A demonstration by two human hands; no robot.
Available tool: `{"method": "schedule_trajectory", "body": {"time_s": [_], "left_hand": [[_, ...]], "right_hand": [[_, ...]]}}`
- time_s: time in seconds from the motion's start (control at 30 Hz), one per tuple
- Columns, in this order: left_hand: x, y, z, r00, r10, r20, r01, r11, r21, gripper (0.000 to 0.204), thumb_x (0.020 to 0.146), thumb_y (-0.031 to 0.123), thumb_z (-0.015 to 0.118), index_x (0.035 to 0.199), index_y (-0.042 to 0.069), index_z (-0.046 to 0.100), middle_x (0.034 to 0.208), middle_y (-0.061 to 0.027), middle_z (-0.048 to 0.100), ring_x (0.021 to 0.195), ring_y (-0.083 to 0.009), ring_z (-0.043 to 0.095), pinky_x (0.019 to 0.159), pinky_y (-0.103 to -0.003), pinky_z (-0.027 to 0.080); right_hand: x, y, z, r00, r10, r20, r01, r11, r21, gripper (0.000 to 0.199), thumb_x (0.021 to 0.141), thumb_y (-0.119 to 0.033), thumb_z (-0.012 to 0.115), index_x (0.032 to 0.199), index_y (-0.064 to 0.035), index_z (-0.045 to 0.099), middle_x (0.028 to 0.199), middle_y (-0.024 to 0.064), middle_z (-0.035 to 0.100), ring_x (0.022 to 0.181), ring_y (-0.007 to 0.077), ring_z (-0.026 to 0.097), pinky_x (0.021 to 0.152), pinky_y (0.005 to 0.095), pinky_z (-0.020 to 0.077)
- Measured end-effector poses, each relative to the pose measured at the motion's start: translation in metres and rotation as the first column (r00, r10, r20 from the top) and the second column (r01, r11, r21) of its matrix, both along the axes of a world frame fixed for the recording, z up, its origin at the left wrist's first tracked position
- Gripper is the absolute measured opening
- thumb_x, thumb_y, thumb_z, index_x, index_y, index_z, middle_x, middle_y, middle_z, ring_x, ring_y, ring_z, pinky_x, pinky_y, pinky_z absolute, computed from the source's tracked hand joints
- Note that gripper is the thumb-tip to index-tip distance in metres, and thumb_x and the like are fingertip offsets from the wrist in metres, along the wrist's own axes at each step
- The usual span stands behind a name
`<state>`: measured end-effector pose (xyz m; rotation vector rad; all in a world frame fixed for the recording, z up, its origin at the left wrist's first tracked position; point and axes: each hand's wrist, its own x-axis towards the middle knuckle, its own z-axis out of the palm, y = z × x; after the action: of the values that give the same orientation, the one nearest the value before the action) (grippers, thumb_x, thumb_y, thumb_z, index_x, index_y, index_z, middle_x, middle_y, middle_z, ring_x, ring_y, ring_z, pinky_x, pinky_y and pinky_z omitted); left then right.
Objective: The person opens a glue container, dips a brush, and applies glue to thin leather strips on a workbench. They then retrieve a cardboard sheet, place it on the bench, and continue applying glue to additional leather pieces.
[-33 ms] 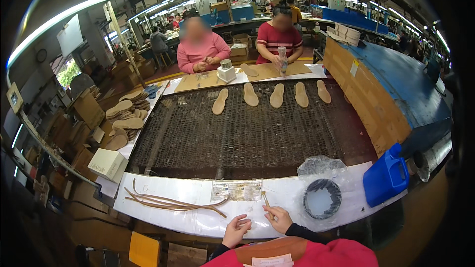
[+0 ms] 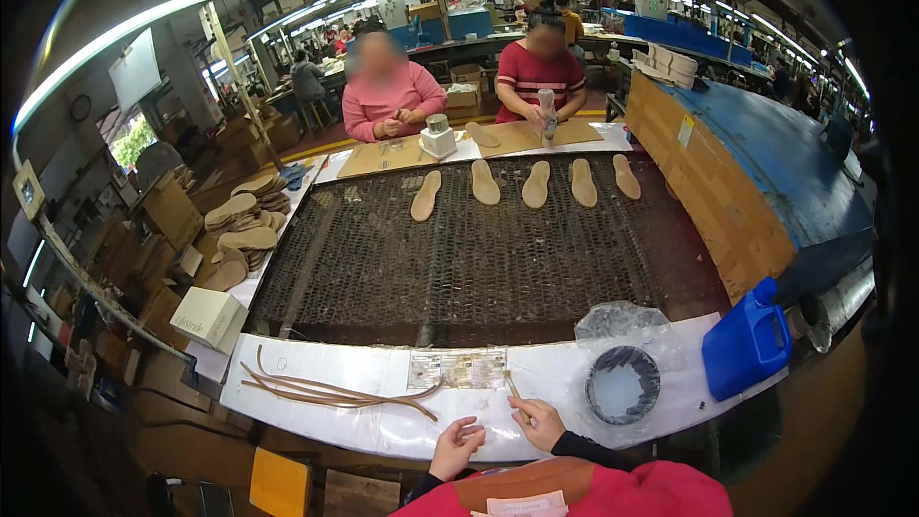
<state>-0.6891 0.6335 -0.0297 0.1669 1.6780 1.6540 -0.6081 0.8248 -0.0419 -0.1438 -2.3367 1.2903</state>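
My right hand [image 2: 540,424] grips a small brush [image 2: 514,389] by its handle, bristles pointing away from me over the white near ledge. Beside it, my left hand [image 2: 457,446] is half curled with fingers apart and nothing in it. To the right stands a round container [image 2: 623,385] of whitish liquid, its rim wrapped in dark plastic. A sheet of small printed pictures [image 2: 458,370] lies flat just beyond my hands. Several long, thin brown strips [image 2: 330,394] lie to the left of my hands.
A dark mesh conveyor [image 2: 450,268] carries several tan insoles [image 2: 536,185] at its far side, where two people sit; one holds a bottle [image 2: 547,117]. Insoles are piled [image 2: 239,230] at left, near a white box [image 2: 208,319]. A blue jug [image 2: 747,345] stands at right.
The brush's bristle end has shifted very slightly to the left. Both hands stay in place.
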Motion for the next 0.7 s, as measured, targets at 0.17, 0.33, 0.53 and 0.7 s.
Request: {"method": "schedule_trajectory", "body": {"time_s": [0.17, 0.33, 0.53, 0.7], "left_hand": [[0.006, -0.004, -0.008, 1.0, -0.026, -0.005, 0.026, 0.999, -0.043, 0.044, 0.082, 0.019, 0.065, 0.118, -0.001, 0.048, 0.103, -0.0117, 0.061, 0.082, -0.0137, 0.061, 0.067, -0.022, 0.047], [-0.011, -0.007, -0.01, 0.971, -0.182, -0.153, 0.17, 0.981, -0.088, 0.039, 0.081, 0.018, 0.066, 0.113, -0.001, 0.053, 0.1, -0.0102, 0.063, 0.079, -0.0131, 0.06, 0.067, -0.024, 0.048], [-0.049, -0.011, 0.0, 0.906, -0.291, -0.308, 0.244, 0.952, -0.183, 0.027, 0.084, 0.019, 0.063, 0.103, 0.0, 0.061, 0.093, -0.0049, 0.064, 0.077, -0.0077, 0.058, 0.068, -0.021, 0.046], [-0.057, -0.014, -0.005, 0.914, -0.295, -0.28, 0.264, 0.954, -0.145, 0.027, 0.089, 0.024, 0.054, 0.093, -0.001, 0.063, 0.083, -0.005, 0.065, 0.075, -0.0094, 0.059, 0.067, -0.023, 0.046]], "right_hand": [[-0.004, -0.002, -0.001, 0.998, 0.06, 0.016, -0.059, 0.997, -0.043, 0.024, 0.082, -0.005, 0.056, 0.106, -0.0051, 0.06, 0.083, 0.0109, 0.063, 0.071, 0.0242, 0.058, 0.063, 0.03, 0.0471], [-0.005, -0.018, 0.005, 0.998, -0.04, 0.041, 0.043, 0.995, -0.093, 0.022, 0.081, -0.003, 0.056, 0.102, -0.0029, 0.061, 0.084, 0.0124, 0.059, 0.074, 0.0236, 0.057, 0.061, 0.0295, 0.0468], [-0.01, -0.027, -0.004, 0.984, -0.176, -0.015, 0.175, 0.983, -0.061, 0.022, 0.082, 0.0, 0.051, 0.102, -0.0016, 0.06, 0.086, 0.0122, 0.056, 0.073, 0.022, 0.058, 0.06, 0.0292, 0.0473], [-0.014, -0.021, -0.017, 0.972, -0.23, 0.044, 0.234, 0.94, -0.249, 0.023, 0.086, -0.001, 0.044, 0.108, -0.0016, 0.053, 0.086, 0.0087, 0.057, 0.067, 0.0158, 0.057, 0.059, 0.0249, 0.0465]]}}
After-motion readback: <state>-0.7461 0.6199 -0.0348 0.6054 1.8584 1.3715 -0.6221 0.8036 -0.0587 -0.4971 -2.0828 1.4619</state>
